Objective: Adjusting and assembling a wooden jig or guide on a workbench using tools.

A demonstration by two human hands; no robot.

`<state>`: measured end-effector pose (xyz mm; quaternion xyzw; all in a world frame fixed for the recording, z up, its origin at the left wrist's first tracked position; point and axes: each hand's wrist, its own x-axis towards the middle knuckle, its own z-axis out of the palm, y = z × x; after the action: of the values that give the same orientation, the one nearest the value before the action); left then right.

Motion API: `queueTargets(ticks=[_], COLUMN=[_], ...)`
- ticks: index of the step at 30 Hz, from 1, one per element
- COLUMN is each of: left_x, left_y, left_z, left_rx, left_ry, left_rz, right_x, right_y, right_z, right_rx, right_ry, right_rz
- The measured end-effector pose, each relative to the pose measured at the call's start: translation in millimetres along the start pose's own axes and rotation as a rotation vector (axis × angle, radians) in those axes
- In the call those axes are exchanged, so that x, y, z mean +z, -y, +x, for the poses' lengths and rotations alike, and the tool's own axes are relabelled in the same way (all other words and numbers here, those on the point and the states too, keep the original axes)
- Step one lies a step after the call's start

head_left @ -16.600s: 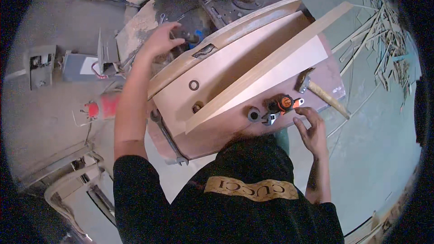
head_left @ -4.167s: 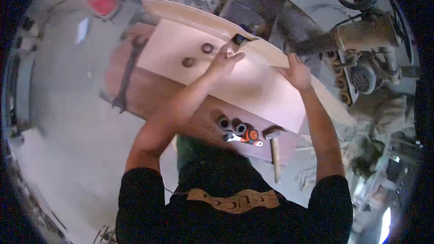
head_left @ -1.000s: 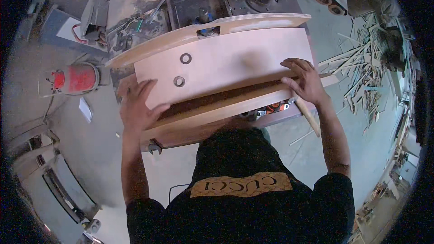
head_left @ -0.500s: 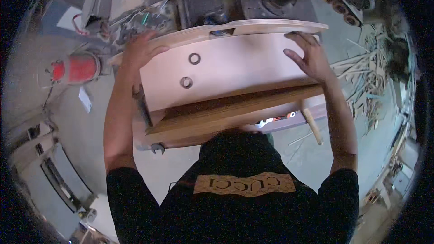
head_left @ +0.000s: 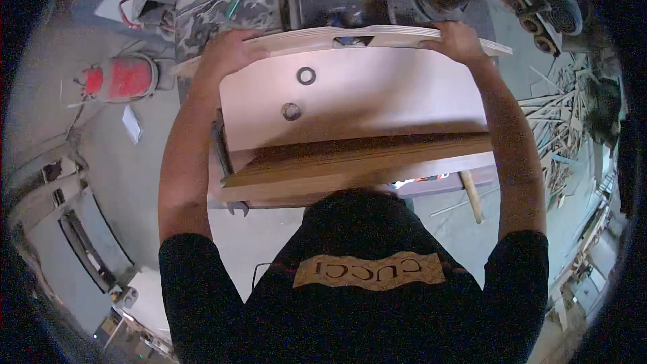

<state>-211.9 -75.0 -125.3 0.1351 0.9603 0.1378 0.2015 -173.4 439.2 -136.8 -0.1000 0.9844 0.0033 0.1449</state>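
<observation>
A long light plywood piece [head_left: 290, 41] with a notch near its middle runs along the far side of a white panel [head_left: 391, 87]. My left hand [head_left: 234, 54] is closed over its left part, thumb on the near face. Towards the right end my right hand [head_left: 458, 42] grips the same piece, fingers over the top edge. One dark ring [head_left: 306, 75] lies on the panel, and a second ring [head_left: 291, 111] sits nearer to me. Between the panel and my body lies a thick brown wooden board [head_left: 364, 162].
One wrench [head_left: 220, 145] lies left of the panel, and an open-ended wrench [head_left: 237, 208] sticks out at the near left edge. A wooden handle [head_left: 472, 197] juts out at the near right. A red canister machine [head_left: 128, 79] stands left; scrap wood strips [head_left: 556, 121] litter the right floor.
My right hand has moved up from over the panel and closed on the plywood's right part. My left hand stays on the left part. The whole view has shifted slightly.
</observation>
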Motion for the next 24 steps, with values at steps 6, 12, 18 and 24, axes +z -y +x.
queueTargets(ticks=[6,12,18,24], left_x=[3.0,1.6,19.1,17.4], left_y=[-4.9,-17.5,7.6,7.6], left_z=[-5.0,-4.6,0.1,-2.8], left_rx=[0.027,-0.054,0.016,-0.018], left_ry=[-0.087,-0.047,-0.106,-0.090], left_rz=[0.167,0.247,0.393,0.290], right_x=[8.6,13.2,16.3,9.9], right_y=[-3.9,-10.8,-9.8,-4.4], right_z=[-3.4,-2.9,-2.3,-2.7], right_rx=[-0.031,-0.009,-0.095,-0.031], right_ry=[-0.119,-0.107,-0.319,-0.208], right_rz=[-0.046,-0.040,-0.069,-0.070])
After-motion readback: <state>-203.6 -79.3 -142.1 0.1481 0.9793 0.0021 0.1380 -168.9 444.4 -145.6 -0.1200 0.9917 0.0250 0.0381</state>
